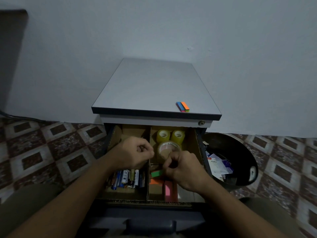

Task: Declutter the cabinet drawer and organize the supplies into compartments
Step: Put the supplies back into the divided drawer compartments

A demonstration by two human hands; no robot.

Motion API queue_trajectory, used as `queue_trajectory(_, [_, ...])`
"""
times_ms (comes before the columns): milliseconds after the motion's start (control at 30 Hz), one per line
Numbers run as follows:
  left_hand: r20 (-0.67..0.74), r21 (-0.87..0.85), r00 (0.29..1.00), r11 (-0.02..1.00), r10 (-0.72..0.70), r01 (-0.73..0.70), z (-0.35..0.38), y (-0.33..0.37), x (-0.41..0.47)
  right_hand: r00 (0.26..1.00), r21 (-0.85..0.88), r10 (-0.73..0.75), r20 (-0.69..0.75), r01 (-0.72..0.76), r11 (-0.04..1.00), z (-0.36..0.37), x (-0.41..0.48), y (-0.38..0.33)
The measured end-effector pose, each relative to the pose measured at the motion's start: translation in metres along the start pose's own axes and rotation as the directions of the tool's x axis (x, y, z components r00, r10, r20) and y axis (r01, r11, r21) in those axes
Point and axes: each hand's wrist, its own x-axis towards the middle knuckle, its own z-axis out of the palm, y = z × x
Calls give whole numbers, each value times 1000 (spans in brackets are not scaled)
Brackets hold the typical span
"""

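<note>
Left hand [135, 152] fingers [145, 148] curled into a loose fist, pinched near the centre cardboard divider [147, 179] — can't tell if anything is held. Right hand [183, 169] fingers [169, 162] also curled tight, sitting just in front of the clear tape roll [169, 148]; whether they grip something small is not visible. Both hands over the open drawer [199, 152], close together either side of the divider.

Right rear compartment: two yellowish tape rolls [170, 135] side by side at the back, clear roll just in front of them. Right front compartment: green sticky pad [157, 173] just beside the right hand, orange pad [155, 182] and pink pad [168, 190] nearer the front. Left front compartment: batteries and pens [127, 179], partly hidden under the left wrist. Left rear compartment mostly blocked by the left hand.

On the cabinet top [145, 86] — a strip of coloured index tabs [182, 106] near the front right edge. Black waste bin [236, 162] with paper scraps stands on the tiled floor [51, 148], just right of the drawer.
</note>
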Motion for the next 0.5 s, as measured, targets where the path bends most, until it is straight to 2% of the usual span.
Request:
queue_trajectory(100, [-113, 63, 993, 997, -37, 45, -9, -16, 1, 997, -109, 63, 51, -58, 992, 10, -7, -1])
queue_trajectory(233, [-130, 83, 989, 994, -67, 78, -6, -26, 2, 994, -294, 108, 16, -98, 951, 32, -8, 2])
queue_trajectory(500, [-74, 74, 992, 991, -103, 109, -3, -30, 4, 984, -320, 179, 27, -161, 934, 46, 6, 7])
